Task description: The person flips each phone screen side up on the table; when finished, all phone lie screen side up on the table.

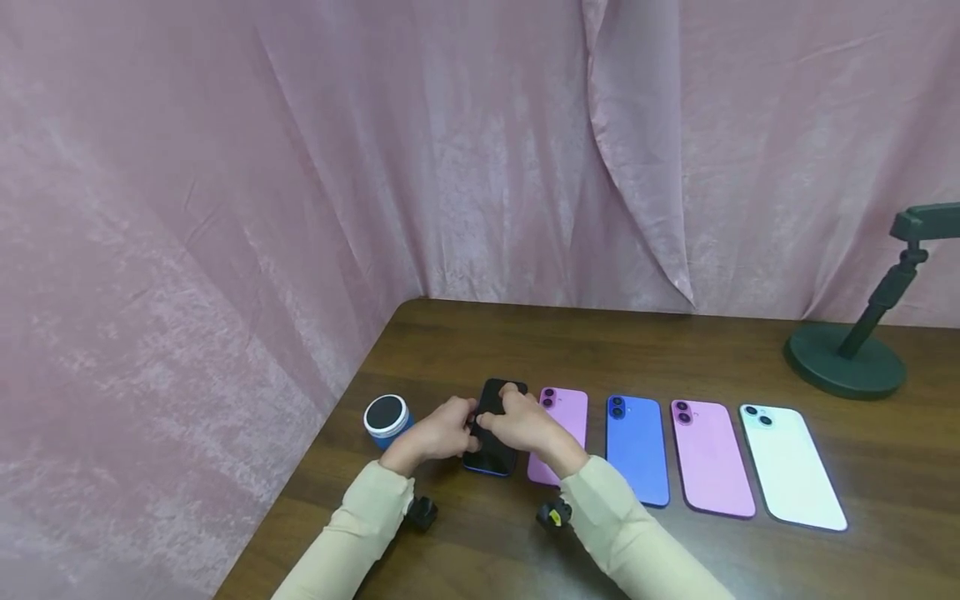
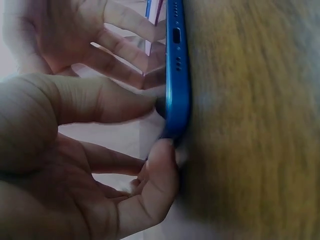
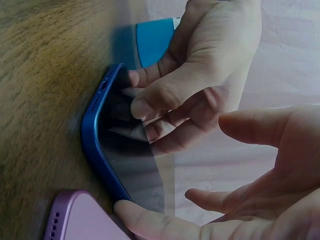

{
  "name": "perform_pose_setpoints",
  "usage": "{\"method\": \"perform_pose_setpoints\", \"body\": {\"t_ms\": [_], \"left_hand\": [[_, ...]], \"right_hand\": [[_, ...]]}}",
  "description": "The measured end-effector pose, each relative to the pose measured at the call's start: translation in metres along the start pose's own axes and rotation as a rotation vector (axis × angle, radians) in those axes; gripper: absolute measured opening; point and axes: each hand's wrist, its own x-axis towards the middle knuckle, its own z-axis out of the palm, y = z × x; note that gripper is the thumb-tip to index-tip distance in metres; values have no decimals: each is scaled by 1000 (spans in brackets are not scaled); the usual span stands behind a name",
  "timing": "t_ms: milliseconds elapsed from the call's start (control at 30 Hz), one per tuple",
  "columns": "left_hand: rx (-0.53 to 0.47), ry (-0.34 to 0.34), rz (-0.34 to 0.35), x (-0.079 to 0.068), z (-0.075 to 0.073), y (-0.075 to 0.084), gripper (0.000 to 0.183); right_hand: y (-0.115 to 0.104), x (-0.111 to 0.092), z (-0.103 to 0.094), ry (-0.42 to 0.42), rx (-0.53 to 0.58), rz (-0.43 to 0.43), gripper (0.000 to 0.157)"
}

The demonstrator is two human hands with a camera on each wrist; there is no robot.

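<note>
A smartphone with a blue frame (image 1: 487, 460) lies on the wooden table, its dark glossy screen facing up. My left hand (image 1: 442, 429) pinches its left edge, thumb on the glass and a curled finger against the side, as the left wrist view shows. My right hand (image 1: 528, 427) is over the same phone with fingers spread. One fingertip (image 3: 125, 207) meets the phone's right edge in the right wrist view, while the thumb stands apart from the other fingers. Close to the right lies a pink phone (image 1: 573, 417), back up, partly hidden by the right hand.
Farther right, a blue phone (image 1: 637, 450), another pink phone (image 1: 712, 458) and a pale mint phone (image 1: 791, 467) lie back up in a row. A blue jar (image 1: 386, 415) with a dark top stands left of my left hand. Behind is a green stand (image 1: 847, 362).
</note>
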Motion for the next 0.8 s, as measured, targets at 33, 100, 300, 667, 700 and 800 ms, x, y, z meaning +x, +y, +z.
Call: {"method": "perform_pose_setpoints", "body": {"t_ms": [33, 100, 300, 667, 700, 800], "left_hand": [[14, 2, 1, 0, 1, 0, 26], [58, 16, -1, 1, 2, 1, 25], [97, 55, -38, 1, 1, 4, 28], [-261, 137, -2, 0, -9, 12, 58], [-285, 145, 10, 0, -8, 13, 57], [-339, 183, 43, 2, -4, 16, 56]], "right_hand": [[0, 0, 0, 1, -2, 0, 63], [0, -1, -1, 1, 7, -1, 62], [0, -2, -3, -10, 64, 2, 66], [-3, -7, -20, 117, 69, -33, 56], [-3, -8, -23, 129, 68, -46, 55], [-5, -8, -31, 161, 84, -95, 52]]}}
